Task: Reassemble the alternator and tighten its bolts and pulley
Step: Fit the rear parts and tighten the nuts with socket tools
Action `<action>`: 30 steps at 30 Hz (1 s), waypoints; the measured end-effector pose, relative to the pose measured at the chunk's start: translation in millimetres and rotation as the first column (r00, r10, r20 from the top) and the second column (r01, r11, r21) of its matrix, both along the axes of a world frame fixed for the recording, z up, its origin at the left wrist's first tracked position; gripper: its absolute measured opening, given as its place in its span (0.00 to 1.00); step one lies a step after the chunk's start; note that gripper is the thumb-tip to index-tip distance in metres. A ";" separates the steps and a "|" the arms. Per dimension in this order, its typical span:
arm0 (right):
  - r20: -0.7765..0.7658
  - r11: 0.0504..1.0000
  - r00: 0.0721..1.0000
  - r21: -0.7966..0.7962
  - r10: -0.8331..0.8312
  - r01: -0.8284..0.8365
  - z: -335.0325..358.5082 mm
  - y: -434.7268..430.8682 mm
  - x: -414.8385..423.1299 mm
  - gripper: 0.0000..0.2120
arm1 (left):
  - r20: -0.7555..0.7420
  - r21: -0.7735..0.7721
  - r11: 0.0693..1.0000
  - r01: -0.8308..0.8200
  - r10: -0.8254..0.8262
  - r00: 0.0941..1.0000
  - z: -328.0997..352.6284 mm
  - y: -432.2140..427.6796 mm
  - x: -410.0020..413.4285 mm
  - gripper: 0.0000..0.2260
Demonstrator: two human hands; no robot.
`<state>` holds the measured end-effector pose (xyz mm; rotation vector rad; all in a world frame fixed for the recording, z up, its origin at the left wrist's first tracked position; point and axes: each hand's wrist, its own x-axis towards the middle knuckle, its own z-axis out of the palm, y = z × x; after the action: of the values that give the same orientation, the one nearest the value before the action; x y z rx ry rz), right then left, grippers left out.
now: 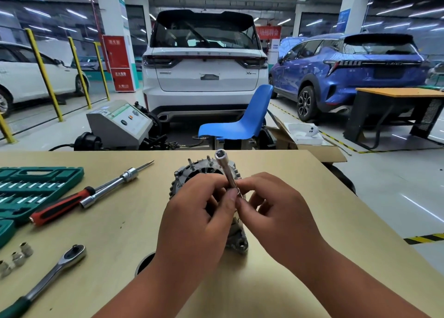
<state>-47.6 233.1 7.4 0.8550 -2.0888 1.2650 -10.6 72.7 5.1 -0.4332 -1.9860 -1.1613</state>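
Alternator (192,176) stands on the bench (120,233) near the far edge. Hands cover most of it, so only the finned top with studs and a lower bracket show.

Left hand (194,221) grip: thumb and curled fingers pinch the lower end of a deep socket (225,171), held tilted over the alternator with its open end up. Right hand (278,214) grip: fingertips pinched on that same lower end. A small piece there is too hidden to name.

Left of the alternator:
- slide bar (113,185)
- red-black screwdriver (60,206)
- ratchet (49,278), handle cut by the frame
- loose sockets (18,258)
- green tool case (36,185), also cut off

Near-left of the alternator is a round hole (144,262), half behind the left forearm. Right of the alternator the bench top runs to its slanted edge. Behind it stands a blue chair (240,123).
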 end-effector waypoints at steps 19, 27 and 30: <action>-0.008 1.000 1.000 0.007 -0.020 0.021 0.3 -0.3 0.4 0.12 | -0.009 -0.005 1.000 -0.020 0.020 1.000 1.8 0.7 0.7 0.05; 0.012 1.000 1.000 0.007 -0.028 0.027 0.2 0.2 -0.7 0.12 | -0.010 -0.010 1.000 -0.025 0.025 1.000 2.1 1.0 0.4 0.05; -0.014 1.000 1.000 0.004 -0.009 0.009 -0.4 0.4 -0.4 0.14 | -0.001 -0.004 1.000 -0.018 0.018 1.000 2.2 1.1 0.7 0.05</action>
<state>-48.0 233.6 7.0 0.8531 -2.0831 1.2468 -9.8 73.8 7.3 -0.4178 -1.9880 -1.1457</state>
